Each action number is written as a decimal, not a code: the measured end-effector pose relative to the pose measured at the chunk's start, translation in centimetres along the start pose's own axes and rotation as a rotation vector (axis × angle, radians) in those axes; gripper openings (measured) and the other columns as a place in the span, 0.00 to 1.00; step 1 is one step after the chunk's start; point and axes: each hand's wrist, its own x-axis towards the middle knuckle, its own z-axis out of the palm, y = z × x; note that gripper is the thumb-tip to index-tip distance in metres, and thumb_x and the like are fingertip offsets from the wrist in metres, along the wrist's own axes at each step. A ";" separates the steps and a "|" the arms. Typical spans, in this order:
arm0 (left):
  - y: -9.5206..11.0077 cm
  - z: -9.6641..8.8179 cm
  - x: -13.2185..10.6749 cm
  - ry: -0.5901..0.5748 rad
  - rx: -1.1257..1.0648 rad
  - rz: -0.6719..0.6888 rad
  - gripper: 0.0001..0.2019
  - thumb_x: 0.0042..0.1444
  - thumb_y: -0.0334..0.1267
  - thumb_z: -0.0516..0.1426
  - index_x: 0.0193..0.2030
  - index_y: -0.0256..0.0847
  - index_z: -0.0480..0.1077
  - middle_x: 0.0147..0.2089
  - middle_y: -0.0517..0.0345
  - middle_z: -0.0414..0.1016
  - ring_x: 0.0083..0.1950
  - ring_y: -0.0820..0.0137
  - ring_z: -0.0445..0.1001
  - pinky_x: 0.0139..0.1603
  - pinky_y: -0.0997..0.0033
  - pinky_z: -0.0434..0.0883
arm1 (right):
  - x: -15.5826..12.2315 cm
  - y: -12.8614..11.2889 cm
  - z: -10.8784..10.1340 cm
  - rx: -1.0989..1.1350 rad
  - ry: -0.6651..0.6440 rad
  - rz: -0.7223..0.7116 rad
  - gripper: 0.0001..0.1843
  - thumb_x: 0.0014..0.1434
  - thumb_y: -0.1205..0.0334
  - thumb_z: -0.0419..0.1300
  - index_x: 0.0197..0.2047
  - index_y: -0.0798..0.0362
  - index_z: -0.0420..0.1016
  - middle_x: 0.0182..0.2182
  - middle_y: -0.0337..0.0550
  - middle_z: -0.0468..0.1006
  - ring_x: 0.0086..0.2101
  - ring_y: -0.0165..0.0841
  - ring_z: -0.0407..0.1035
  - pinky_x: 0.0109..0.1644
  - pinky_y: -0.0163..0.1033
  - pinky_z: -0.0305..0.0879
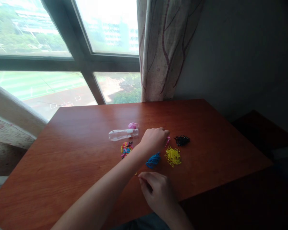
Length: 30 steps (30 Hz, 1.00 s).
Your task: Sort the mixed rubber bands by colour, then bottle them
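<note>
My left hand (156, 139) stretches across the table with its fingers curled down beside some pink rubber bands (168, 140). Its fingertips are hidden, so what they hold cannot be seen. Nearer to me, my right hand (158, 188) has thumb and forefinger pinched together; anything between them is too small to make out. A tiny yellow piece (135, 173) lies just left of that pinch. Around the left hand are piles of blue rubber bands (153, 160), yellow rubber bands (173, 156) and black rubber bands (181, 140). My left forearm partly covers a mixed-colour pile of rubber bands (126, 149).
A clear plastic bottle (121, 134) lies on its side, with a pink object (133, 125) behind its neck. The brown wooden table (81, 143) runs up to a window (115, 86) and a patterned curtain (158, 64). Its front edge is close to me.
</note>
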 end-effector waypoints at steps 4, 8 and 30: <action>0.5 0.3 0.6 -0.038 0.011 0.014 0.11 0.63 0.38 0.52 0.42 0.42 0.76 0.42 0.50 0.80 0.39 0.62 0.80 0.33 0.69 0.69 | -0.1 0.0 0.0 0.007 0.004 0.000 0.10 0.65 0.67 0.53 0.39 0.50 0.76 0.31 0.41 0.80 0.33 0.34 0.76 0.40 0.34 0.67; 0.8 0.5 1.0 -0.055 0.020 0.015 0.10 0.63 0.37 0.53 0.43 0.42 0.76 0.42 0.49 0.79 0.40 0.62 0.80 0.35 0.69 0.70 | 0.0 0.1 0.0 0.020 0.008 0.004 0.10 0.65 0.67 0.53 0.40 0.50 0.77 0.32 0.42 0.81 0.33 0.34 0.76 0.40 0.34 0.67; -3.7 -1.9 -10.3 0.200 -0.108 -0.179 0.12 0.66 0.40 0.50 0.41 0.44 0.75 0.39 0.56 0.79 0.36 0.70 0.77 0.32 0.74 0.66 | 0.0 -0.2 -0.2 -0.044 -0.028 0.002 0.11 0.66 0.66 0.51 0.39 0.49 0.75 0.31 0.40 0.80 0.33 0.32 0.75 0.39 0.33 0.63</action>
